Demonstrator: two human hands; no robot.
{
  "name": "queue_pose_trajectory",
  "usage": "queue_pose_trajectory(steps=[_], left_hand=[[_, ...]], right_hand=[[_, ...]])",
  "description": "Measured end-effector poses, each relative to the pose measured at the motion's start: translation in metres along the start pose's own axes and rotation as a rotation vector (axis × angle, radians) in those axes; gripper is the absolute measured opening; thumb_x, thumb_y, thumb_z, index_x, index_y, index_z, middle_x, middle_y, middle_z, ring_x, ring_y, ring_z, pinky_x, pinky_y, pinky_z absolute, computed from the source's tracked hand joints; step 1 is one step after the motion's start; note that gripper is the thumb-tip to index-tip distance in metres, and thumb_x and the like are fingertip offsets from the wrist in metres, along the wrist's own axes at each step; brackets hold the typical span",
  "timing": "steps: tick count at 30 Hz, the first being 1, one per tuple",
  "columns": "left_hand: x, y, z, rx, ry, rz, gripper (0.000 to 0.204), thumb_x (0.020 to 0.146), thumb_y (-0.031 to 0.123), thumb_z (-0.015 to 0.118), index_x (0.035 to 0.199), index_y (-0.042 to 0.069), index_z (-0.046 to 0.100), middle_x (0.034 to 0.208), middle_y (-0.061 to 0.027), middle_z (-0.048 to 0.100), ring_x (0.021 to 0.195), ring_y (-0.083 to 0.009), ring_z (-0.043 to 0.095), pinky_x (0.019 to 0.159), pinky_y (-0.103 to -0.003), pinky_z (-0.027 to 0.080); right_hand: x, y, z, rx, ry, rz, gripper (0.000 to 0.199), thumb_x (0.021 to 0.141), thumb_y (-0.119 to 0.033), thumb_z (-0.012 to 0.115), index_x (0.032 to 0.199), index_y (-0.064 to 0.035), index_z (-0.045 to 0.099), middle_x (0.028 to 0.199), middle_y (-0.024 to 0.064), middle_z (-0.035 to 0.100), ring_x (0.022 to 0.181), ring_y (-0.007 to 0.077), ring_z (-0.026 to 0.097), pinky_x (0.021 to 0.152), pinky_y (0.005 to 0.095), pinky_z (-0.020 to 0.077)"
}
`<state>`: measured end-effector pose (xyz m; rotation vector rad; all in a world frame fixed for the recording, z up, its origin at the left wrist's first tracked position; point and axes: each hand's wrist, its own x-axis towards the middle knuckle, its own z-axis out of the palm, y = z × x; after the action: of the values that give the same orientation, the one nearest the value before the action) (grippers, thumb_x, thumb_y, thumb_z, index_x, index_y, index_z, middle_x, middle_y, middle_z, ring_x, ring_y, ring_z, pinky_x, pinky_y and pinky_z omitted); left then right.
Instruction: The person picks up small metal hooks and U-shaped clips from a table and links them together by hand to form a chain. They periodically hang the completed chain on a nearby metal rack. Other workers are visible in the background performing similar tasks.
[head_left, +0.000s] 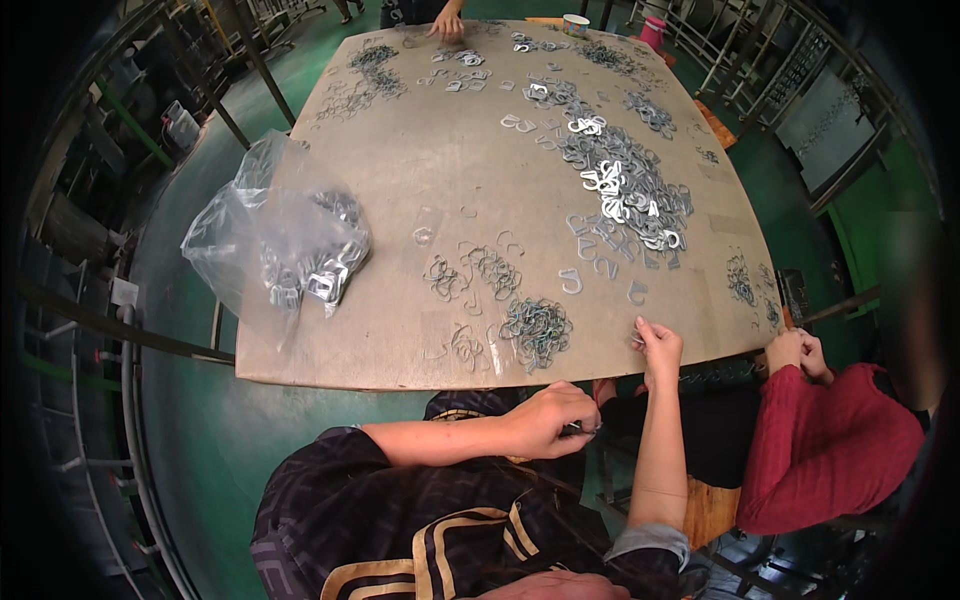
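Observation:
My left hand (553, 420) is closed in front of the table's near edge, over my lap. A bit of something dark shows between its fingers, too small to name. Farther right, my right hand (658, 350) reaches over the table edge with thumb and fingertips pinched together; what they hold, if anything, is too small to make out. Just beyond it lies a single grey D-shaped metal piece (637, 291). A large heap of such metal pieces (625, 190) spreads beyond. Left of my right hand is a tangled pile of thin wire rings (537, 333), with looser rings (490, 268) behind.
A clear plastic bag (235, 235) of metal pieces sits at the table's left edge. Across the brown-covered table (400, 170), another person's hand (449, 22) touches small parts. A co-worker in a red sleeve (835, 455) sits close on my right, hands at the table corner.

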<state>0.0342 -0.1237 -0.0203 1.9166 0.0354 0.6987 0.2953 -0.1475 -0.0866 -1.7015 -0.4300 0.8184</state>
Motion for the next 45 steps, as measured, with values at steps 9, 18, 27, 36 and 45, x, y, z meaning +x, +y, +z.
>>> queue_pose_trajectory(steps=[9,18,27,36,45], left_hand=[[-0.002,0.002,0.004,-0.018,-0.019,-0.031,0.017,0.076,0.004,0.070,0.080,0.007,0.054,0.090,-0.0058,0.068,0.086,-0.0266,0.065,0.082,-0.038,0.045],[-0.002,0.003,0.007,0.107,0.112,-0.073,0.018,0.075,0.002,0.073,0.085,0.008,0.059,0.087,-0.0053,0.068,0.084,-0.0255,0.065,0.079,-0.037,0.046],[-0.004,0.000,0.011,0.236,0.120,-0.073,0.020,0.072,0.003,0.076,0.084,0.007,0.060,0.080,-0.0058,0.064,0.076,-0.0267,0.062,0.074,-0.037,0.045],[-0.002,-0.029,-0.041,0.321,0.229,-0.146,0.012,0.076,0.006,0.072,0.087,0.004,0.069,0.086,-0.0113,0.068,0.083,-0.0307,0.065,0.078,-0.040,0.050],[-0.010,-0.126,-0.175,1.144,0.414,-0.496,0.009,0.079,0.006,0.062,0.076,0.002,0.070,0.086,-0.0158,0.067,0.081,-0.0329,0.066,0.073,-0.042,0.053]], right_hand=[[-0.028,0.004,-0.013,0.040,-0.217,-0.040,0.034,0.083,0.007,0.068,0.115,0.0117,0.059,0.087,0.0120,0.069,0.075,0.0170,0.068,0.067,0.0244,0.0557],[-0.143,-0.052,0.006,0.111,-0.306,-0.247,0.024,0.084,0.004,0.069,0.106,0.0067,0.060,0.084,0.0084,0.069,0.075,0.0105,0.066,0.068,0.0225,0.0538],[-0.177,-0.051,0.012,-0.197,-0.094,-0.522,0.020,0.081,0.001,0.071,0.102,0.0023,0.071,0.078,0.0063,0.066,0.067,0.0093,0.062,0.058,0.0222,0.0481],[-0.184,-0.048,0.011,-0.288,-0.015,-0.684,0.017,0.079,0.006,0.070,0.096,0.0030,0.070,0.078,0.0087,0.063,0.065,0.0146,0.061,0.057,0.0250,0.0477],[-0.178,-0.044,0.010,-0.257,-0.024,-0.629,0.017,0.079,0.008,0.067,0.096,0.0037,0.069,0.078,0.0089,0.062,0.066,0.0156,0.061,0.060,0.0253,0.0485]])
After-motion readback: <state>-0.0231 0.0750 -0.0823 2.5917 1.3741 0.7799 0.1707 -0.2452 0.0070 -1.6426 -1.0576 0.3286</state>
